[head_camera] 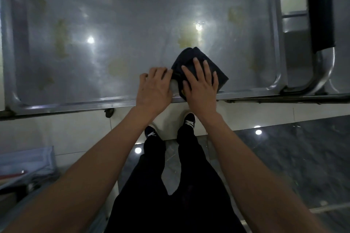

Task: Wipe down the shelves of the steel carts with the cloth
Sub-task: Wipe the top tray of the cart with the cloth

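**Both hands at cloth, near edge of cart shelf**

Dark cloth, folded, lies on steel cart shelf close to its near rim, rt of centre. Right hand flat on top of it, fingers spread & straight, pressing down. Left hand just beside, fingers curled, tips touching cloth's left edge; whether they pinch it – can't tell. Yellowish smears dot the shelf. Cart handle at far rt.

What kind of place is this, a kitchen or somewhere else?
Probably a commercial kitchen or canteen service area, though I can't be sure. The clues: a steel cart shelf with a raised rim and yellowish stains, a dark cloth under the right hand, and a glossy tiled floor.
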